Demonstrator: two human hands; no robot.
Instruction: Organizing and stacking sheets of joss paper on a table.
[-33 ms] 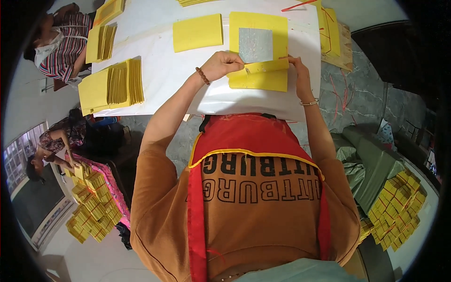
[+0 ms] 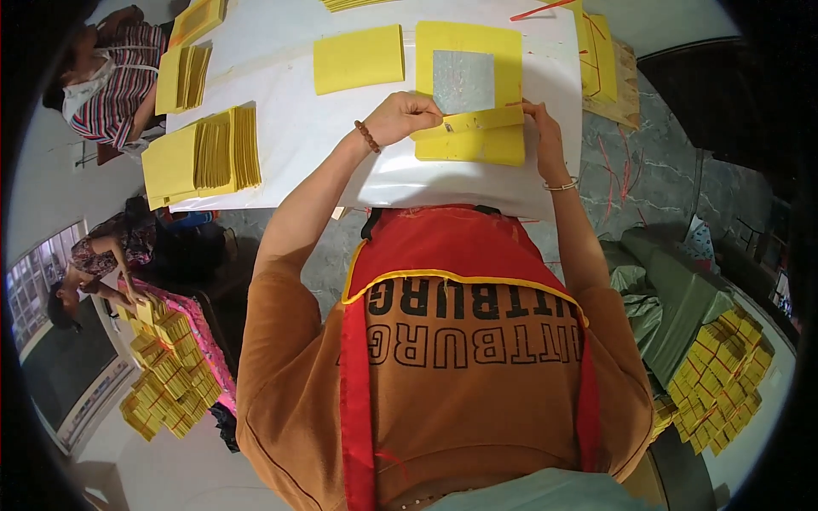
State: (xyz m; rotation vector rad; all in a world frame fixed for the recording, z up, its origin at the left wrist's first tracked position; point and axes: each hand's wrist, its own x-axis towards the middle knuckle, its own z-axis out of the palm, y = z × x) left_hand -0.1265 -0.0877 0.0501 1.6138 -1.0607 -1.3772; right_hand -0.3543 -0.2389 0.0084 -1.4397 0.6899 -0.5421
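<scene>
Flap (image 2: 487, 119), yellow, runs along the lower edge of the silver patch (image 2: 463, 78); from afar I see the left hand's (image 2: 399, 117) fingers pinching its left end and the right hand's (image 2: 548, 140) grasping its right, probably to keep it level.

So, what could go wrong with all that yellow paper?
The yellow strip slants between the left hand and the right hand, so it might end up crooked. The silvery square is right beside the strip, so it could get creased if a hand slips. And the yellow stack sits at the edge of the white table, so a bump might knock some papers off.
</scene>
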